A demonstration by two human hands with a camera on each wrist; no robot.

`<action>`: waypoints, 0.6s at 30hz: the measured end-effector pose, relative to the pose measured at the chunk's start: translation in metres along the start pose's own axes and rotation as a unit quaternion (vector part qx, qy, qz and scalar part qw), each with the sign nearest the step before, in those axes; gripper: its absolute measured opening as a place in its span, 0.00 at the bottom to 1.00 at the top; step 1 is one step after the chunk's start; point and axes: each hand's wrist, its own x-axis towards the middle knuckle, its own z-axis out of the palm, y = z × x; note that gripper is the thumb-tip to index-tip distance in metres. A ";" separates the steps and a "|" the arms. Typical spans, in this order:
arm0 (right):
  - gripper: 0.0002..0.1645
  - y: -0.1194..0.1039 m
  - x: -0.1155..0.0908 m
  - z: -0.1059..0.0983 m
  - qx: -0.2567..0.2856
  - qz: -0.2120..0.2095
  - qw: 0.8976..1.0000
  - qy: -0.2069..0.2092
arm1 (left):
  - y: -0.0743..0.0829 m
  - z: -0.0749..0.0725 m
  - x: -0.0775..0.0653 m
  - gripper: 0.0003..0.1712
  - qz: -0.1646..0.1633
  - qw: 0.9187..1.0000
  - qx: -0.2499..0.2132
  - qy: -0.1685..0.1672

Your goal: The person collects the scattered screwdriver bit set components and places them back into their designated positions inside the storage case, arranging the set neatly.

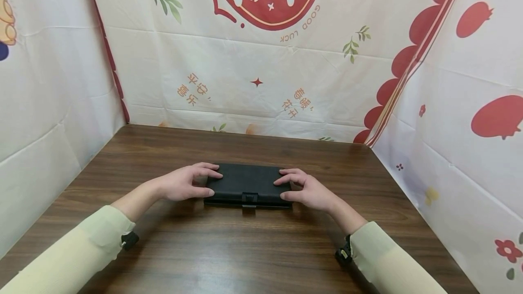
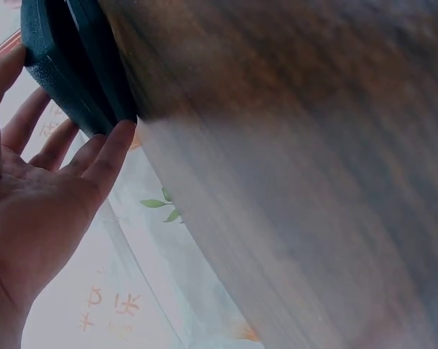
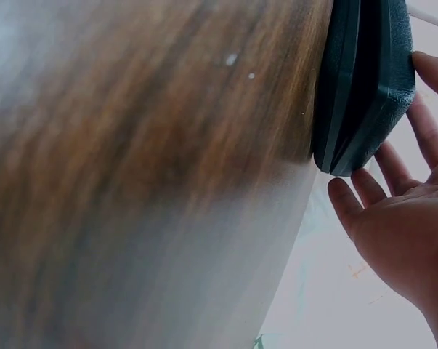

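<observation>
A flat black plastic case [image 1: 249,180] lies on the wooden table, with a latch [image 1: 250,198] at the middle of its near edge. A narrow wedge-shaped gap shows between its two halves in both wrist views. My left hand [image 1: 184,183] holds the left end, thumb at the near corner and fingertips over the lid. At the opposite end my right hand [image 1: 308,189] grips in the same way. In the left wrist view the little finger [image 2: 117,149] touches the end by the seam. Whatever is inside the case stays hidden.
Dark wood-grain table [image 1: 245,248] lies under the case. A printed white cloth [image 1: 245,58] hangs behind the table, and similar cloths stand along its left and right sides. Each wrist carries a black strapped device [image 1: 344,253] at the sleeve cuff.
</observation>
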 end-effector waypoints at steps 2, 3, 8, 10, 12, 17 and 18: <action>0.20 -0.001 -0.001 0.000 -0.002 0.000 1.000 -0.001 | 0.000 0.001 0.000 0.30 0.002 1.000 -0.001 -0.001; 0.20 -0.001 -0.001 0.000 -0.003 0.000 1.000 -0.001 | 0.001 0.001 0.000 0.30 0.003 1.000 -0.001 -0.001; 0.20 -0.002 0.000 0.002 -0.006 0.001 1.000 -0.002 | 0.001 0.002 0.000 0.31 0.000 1.000 -0.001 0.000; 0.20 -0.001 0.000 0.002 -0.009 0.001 1.000 -0.003 | 0.001 0.002 0.001 0.31 -0.002 1.000 -0.004 -0.001; 0.20 -0.001 0.000 0.003 -0.012 0.002 1.000 -0.004 | 0.001 0.003 0.001 0.31 -0.004 1.000 -0.006 -0.001; 0.20 0.000 0.000 0.003 -0.012 0.004 1.000 -0.008 | 0.001 0.003 0.001 0.31 -0.007 1.000 -0.006 -0.002; 0.20 0.000 0.000 0.003 -0.012 0.005 1.000 -0.008 | 0.001 0.003 0.001 0.32 -0.008 1.000 -0.007 -0.002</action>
